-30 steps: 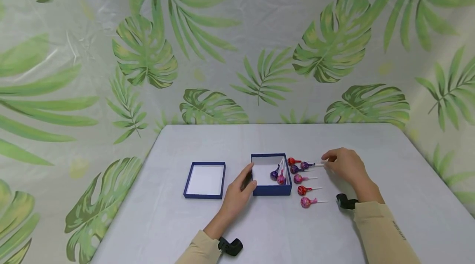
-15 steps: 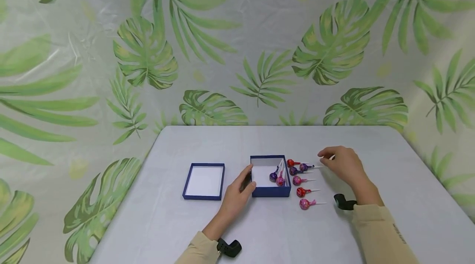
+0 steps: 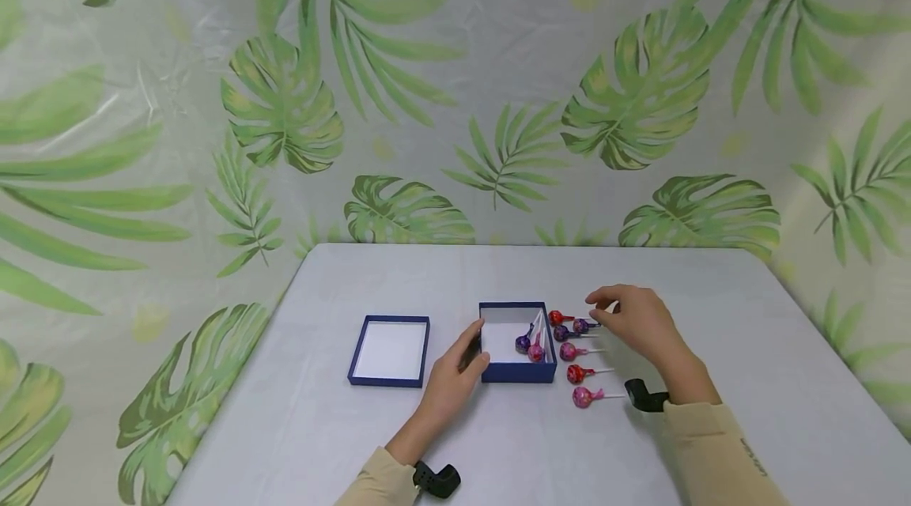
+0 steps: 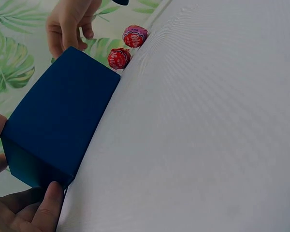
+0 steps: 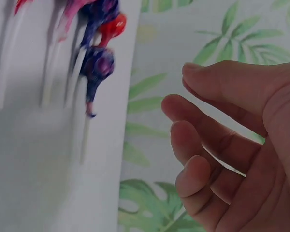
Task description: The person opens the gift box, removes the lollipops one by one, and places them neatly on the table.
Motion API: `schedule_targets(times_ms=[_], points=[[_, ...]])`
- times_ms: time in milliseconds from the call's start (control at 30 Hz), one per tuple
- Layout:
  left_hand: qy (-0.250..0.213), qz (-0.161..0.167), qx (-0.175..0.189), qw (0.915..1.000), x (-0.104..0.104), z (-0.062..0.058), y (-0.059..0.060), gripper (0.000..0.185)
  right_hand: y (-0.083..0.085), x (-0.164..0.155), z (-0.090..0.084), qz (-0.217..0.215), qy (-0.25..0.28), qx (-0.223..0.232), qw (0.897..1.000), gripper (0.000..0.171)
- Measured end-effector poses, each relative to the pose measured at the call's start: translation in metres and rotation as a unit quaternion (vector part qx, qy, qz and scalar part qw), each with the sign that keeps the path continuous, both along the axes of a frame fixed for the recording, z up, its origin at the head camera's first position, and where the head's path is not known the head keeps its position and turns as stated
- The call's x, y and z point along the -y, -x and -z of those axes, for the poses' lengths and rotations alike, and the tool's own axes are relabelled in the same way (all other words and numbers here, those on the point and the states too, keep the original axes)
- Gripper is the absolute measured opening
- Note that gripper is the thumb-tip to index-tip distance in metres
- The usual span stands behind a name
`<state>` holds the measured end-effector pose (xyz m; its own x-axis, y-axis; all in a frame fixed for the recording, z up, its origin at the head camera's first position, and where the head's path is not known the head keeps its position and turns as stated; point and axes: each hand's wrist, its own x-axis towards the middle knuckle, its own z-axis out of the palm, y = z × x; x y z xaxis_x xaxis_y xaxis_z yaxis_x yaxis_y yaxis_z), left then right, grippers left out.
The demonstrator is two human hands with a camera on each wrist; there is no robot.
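Left hand [image 3: 455,375] grips the blue box [image 3: 517,371]; right hand [image 3: 636,322] hovers loosely curled, holding nothing, over 6 lollipops [image 3: 578,350]; lid [image 3: 389,351] sits left.

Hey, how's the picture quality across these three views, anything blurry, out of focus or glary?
Head view: even soft light, sharp overall, faint sheen on the leaf-print backdrop, the lollipops small but clear. Left wrist view: crisp on the blue box, a fine moiré ripple across the table. Right wrist view: the lollipops are smeared and soft, the right hand is sharper.
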<state>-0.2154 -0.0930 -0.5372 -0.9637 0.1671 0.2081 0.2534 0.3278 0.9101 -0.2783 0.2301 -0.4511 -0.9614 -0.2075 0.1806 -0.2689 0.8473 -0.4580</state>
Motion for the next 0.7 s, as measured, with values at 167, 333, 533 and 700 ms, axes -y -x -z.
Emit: schedule_targets(times_ms=[167, 333, 533, 700], points=[[-0.003, 0.003, -0.004, 1.0000, 0.000, 0.001, 0.001, 0.054, -0.004, 0.013, -0.004, -0.013, 0.006, 0.005, 1.000, 0.017], [-0.010, 0.005, -0.009, 0.9999, -0.002, 0.002, 0.000, 0.054, -0.008, 0.026, -0.009, -0.047, 0.004, 0.020, 0.999, 0.021], [-0.005, 0.001, 0.000, 1.0000, -0.001, 0.000, -0.001, 0.054, -0.003, 0.046, -0.014, -0.102, -0.022, 0.010, 0.995, 0.023], [0.000, -0.002, 0.007, 1.0000, 0.000, 0.000, -0.001, 0.056, 0.004, 0.059, -0.012, -0.131, -0.027, 0.031, 0.991, 0.024]])
